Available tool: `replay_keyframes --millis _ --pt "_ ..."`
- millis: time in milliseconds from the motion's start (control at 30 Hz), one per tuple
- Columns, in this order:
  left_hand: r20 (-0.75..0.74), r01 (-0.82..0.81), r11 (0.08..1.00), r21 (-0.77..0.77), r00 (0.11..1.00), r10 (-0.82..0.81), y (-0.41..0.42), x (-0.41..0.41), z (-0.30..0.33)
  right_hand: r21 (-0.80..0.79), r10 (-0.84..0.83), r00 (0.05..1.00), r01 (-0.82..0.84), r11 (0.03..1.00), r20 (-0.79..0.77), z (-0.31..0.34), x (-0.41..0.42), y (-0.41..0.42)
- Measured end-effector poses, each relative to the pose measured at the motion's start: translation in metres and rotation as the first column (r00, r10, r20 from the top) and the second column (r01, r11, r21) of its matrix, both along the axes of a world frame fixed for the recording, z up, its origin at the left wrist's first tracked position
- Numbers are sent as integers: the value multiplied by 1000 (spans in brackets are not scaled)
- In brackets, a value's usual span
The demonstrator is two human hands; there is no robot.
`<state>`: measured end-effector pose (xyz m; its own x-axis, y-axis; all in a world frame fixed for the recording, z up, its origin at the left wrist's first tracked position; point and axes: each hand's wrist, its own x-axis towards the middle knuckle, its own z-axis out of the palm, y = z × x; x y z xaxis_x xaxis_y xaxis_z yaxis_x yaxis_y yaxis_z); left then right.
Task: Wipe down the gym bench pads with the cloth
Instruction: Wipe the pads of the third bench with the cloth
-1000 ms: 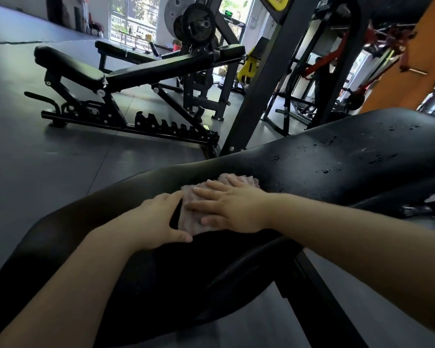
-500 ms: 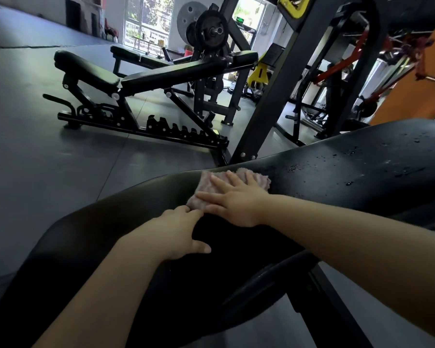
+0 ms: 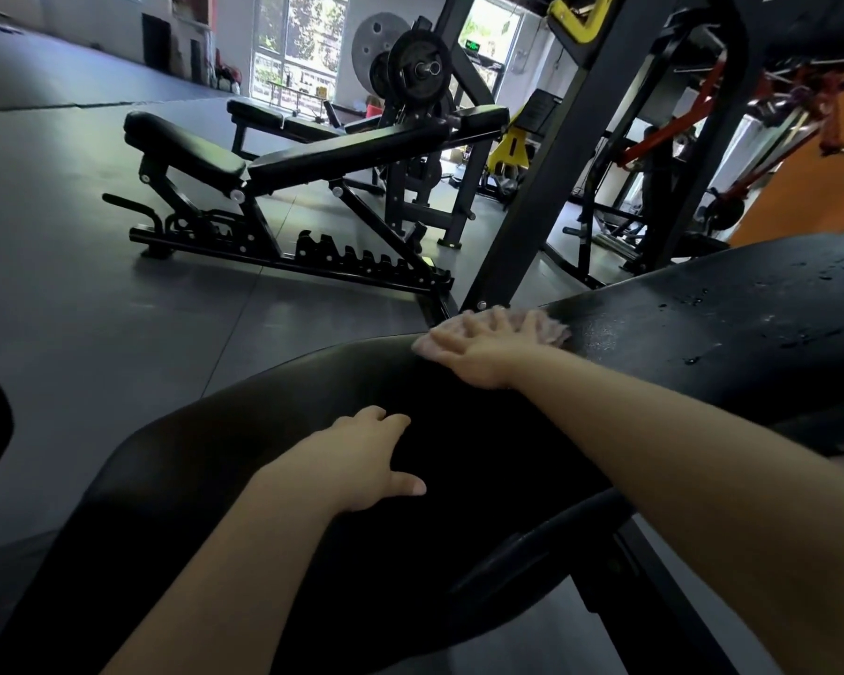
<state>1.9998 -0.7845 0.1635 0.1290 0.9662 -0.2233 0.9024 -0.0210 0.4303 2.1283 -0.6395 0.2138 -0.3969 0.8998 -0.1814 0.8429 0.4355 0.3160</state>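
Right hand (image 3: pixel 483 350) flat on cloth (image 3: pixel 551 328), left hand (image 3: pixel 361 460) flat on pad (image 3: pixel 702 333); risks missing droplets at right.

A dark upright post (image 3: pixel 551 187) rises just behind the black bench pad (image 3: pixel 702 333), blocking its far edge. To the right the pad lies open, dotted with droplets (image 3: pixel 693 360); an adjustable bench (image 3: pixel 283 177) stands well apart across bare floor (image 3: pixel 93 309).
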Motion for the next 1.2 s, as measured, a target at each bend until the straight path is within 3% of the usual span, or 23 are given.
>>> replay_keyframes --millis 133,267,367,533,633,867,1067,1200 --pt "-30 6 1000 11 1000 -5 0 -1 0 -73 246 966 -240 968 86 -24 -13 -36" --pt "-47 16 1000 9 999 -16 1 -3 2 -73 289 955 -284 956 68 -15 19 -52" --pt "-25 32 999 31 999 -31 0 0 4 -14 165 984 -165 986 70 9 47 -33" --pt "32 78 996 35 996 -79 -8 5 5 95 -177 983 180 979 -37 39 71 23" --pt "9 84 996 19 996 -84 -12 3 4 83 -253 965 258 962 -66 36 47 31" --pt "19 79 997 16 997 -80 -13 3 2 -31 0 1000 -1 1000 -3 0 -17 4" --pt "2 79 997 25 997 -79 -14 4 1 -120 250 962 -238 964 105 -9 4 -27" --pt "13 80 997 10 997 -80 -13 4 1 -80 192 979 -186 979 72 15 51 -23"
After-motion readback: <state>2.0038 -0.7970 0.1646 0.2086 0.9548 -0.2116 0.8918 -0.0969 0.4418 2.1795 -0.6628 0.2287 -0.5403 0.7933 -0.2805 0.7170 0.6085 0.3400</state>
